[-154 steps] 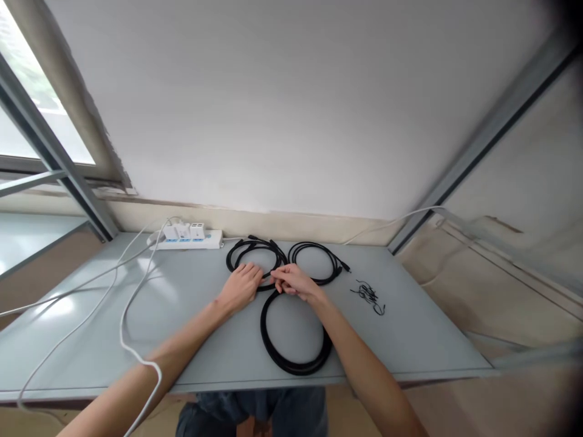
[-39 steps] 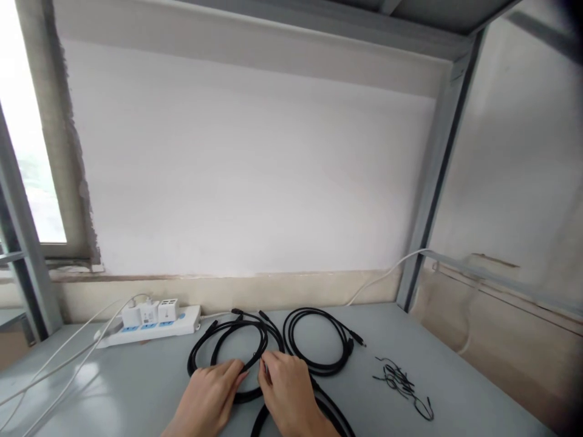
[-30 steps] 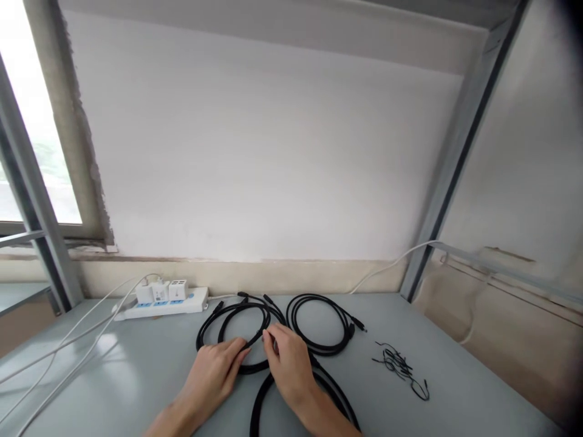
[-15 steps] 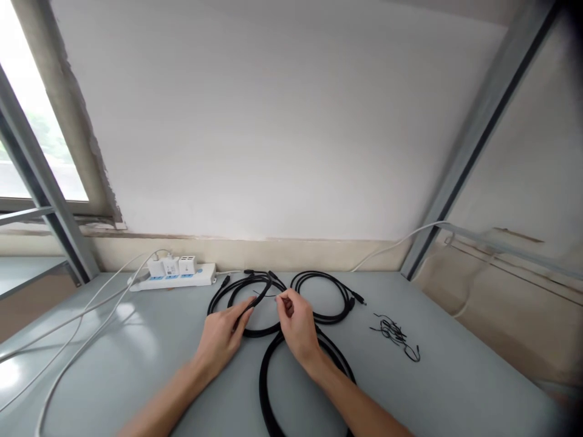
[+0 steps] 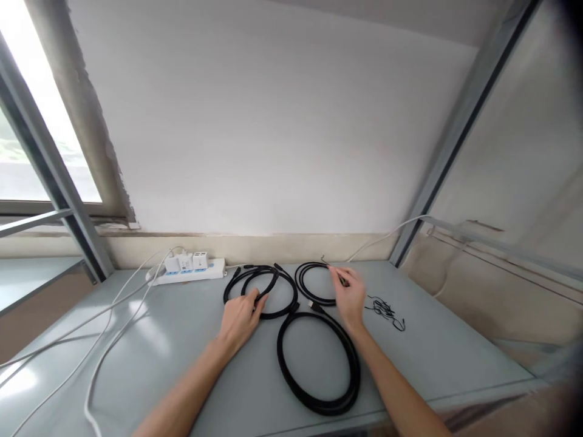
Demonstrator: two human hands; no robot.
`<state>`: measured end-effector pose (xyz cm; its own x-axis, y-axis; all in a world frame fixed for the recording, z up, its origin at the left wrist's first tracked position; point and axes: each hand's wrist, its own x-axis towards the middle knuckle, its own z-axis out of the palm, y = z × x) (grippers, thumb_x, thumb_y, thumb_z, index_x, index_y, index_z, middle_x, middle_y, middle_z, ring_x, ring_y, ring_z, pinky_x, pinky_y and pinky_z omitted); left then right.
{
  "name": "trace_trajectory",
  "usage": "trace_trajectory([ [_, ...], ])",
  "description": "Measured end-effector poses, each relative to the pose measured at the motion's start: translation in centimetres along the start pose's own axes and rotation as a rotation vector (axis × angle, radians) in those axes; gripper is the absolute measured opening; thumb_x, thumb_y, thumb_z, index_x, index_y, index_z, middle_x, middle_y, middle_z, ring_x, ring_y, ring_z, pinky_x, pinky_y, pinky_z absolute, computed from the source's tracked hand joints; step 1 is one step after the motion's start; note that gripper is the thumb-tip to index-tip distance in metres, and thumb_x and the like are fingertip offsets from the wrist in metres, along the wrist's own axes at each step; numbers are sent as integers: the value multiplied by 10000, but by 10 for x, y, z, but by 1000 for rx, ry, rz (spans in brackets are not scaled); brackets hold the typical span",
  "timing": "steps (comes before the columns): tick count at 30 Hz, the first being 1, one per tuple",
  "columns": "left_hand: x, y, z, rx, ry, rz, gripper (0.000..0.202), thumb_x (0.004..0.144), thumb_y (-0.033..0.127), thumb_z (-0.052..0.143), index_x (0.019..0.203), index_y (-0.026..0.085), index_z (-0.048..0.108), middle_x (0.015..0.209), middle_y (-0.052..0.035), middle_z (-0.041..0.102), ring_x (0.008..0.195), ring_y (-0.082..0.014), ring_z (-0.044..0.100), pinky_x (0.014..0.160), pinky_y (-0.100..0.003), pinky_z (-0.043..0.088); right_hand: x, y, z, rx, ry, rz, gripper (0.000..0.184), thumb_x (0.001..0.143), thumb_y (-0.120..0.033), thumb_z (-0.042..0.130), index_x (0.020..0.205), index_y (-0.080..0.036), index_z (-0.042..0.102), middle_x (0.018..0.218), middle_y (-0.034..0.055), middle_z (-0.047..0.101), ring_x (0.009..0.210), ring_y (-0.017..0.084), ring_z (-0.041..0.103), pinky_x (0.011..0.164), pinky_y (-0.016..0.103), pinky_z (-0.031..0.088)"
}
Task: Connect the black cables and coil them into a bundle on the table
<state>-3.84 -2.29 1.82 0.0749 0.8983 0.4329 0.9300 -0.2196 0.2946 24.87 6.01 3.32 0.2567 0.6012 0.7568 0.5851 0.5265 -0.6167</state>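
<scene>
My left hand (image 5: 241, 312) is closed on a black coiled cable (image 5: 273, 315) that lies at the back of the table, overlapping loops with connectors at their ends. My right hand (image 5: 350, 294), slightly blurred, pinches a thin black twist tie (image 5: 323, 259) whose bent end sticks out past the fingertips. Under and beside that hand is another coiled black cable (image 5: 300, 285), partly covered by it. Nearer to me, between my forearms, rests a larger thick black coil (image 5: 282, 358) with a plug at its top. A small tangle of black twist ties (image 5: 385, 309) lies right of my right hand.
A white power strip (image 5: 191, 274) with white plug-in adapters stands at the back left. White cords (image 5: 109, 331) run from it across the left of the table. Grey metal posts (image 5: 455, 152) rise on both sides, and a white wall (image 5: 273, 121) closes off the back.
My right hand has moved right, away from the left coil, carrying the twist tie. My left hand stays on its cable. The camera view has shifted, showing the whole near coil.
</scene>
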Motion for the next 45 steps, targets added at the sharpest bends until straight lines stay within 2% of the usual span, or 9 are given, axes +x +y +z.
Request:
trace_trajectory([
  [3, 3, 0, 0, 65, -17, -9, 407, 1102, 421, 347, 858, 214, 600, 612, -26, 643, 596, -205, 655, 583, -319, 312, 1, 39, -57, -212, -25, -154, 486, 990, -589, 544, 876, -210, 826, 1038, 143, 745, 989, 281, 589, 956, 479, 449],
  [6, 6, 0, 1, 89, -6, -16, 433, 1105, 434, 325, 907, 209, 638, 644, -47, 664, 610, -212, 657, 599, -318, 329, -7, 81, -113, -392, -85, -172, 530, 977, -634, 521, 816, -226, 820, 1136, 177, 736, 1026, 313, 570, 965, 517, 423],
  [10, 5, -3, 3, 52, 5, 4, 426, 1098, 432, 347, 924, 202, 660, 634, -49, 651, 615, -219, 657, 615, -314, 343, -20, 119, -146, -480, -28, -63, 626, 963, -694, 470, 765, -195, 793, 995, 197, 726, 947, 315, 590, 932, 509, 407],
  [18, -1, -19, -3, 5, 98, 4, 375, 1082, 393, 359, 898, 212, 631, 590, -13, 623, 555, -173, 628, 578, -276, 339, -23, 114, -133, -528, -138, 47, 666, 1024, -640, 382, 850, -161, 811, 1020, 182, 729, 1015, 315, 555, 938, 454, 420],
  [24, -5, -29, -7, 76, 116, 33, 375, 1043, 403, 361, 851, 215, 622, 568, -41, 632, 523, -201, 631, 558, -290, 365, -22, 93, -136, -578, -88, 130, 691, 1095, -520, 208, 1160, -125, 771, 1137, 188, 722, 1057, 305, 552, 968, 440, 410],
  [32, -71, -62, -26, 154, -24, 113, 380, 998, 476, 323, 928, 250, 621, 602, -48, 704, 580, -242, 711, 554, -298, 450, -23, 100, -134, -517, -16, 132, 699, 1094, -505, 183, 1266, -97, 725, 1193, 216, 695, 1084, 319, 569, 975, 441, 405],
  [36, -98, -63, -48, 192, -159, 134, 413, 1027, 480, 306, 975, 241, 638, 628, -41, 706, 623, -238, 727, 600, -289, 486, -23, 102, -133, -533, -9, 166, 689, 1091, -467, 192, 1222, -73, 741, 1134, 238, 703, 1062, 326, 575, 977, 446, 402],
  [42, -113, -62, -81, 148, -224, 253, 441, 1061, 488, 333, 928, 240, 673, 884, -70, 756, 864, -229, 738, 821, -329, 563, -25, 111, -129, -566, 14, 199, 672, 1087, -428, 205, 1224, -54, 746, 1141, 253, 695, 1062, 331, 580, 968, 439, 401],
  [45, -122, -73, -87, 129, -178, 345, 438, 1027, 579, 447, 1109, 252, 726, 1216, -95, 750, 1144, -257, 698, 1020, -377, 536, -25, 112, -128, -575, 29, 232, 662, 1080, -400, 206, 1256, -42, 734, 1154, 261, 698, 1053, 329, 590, 961, 439, 402],
])
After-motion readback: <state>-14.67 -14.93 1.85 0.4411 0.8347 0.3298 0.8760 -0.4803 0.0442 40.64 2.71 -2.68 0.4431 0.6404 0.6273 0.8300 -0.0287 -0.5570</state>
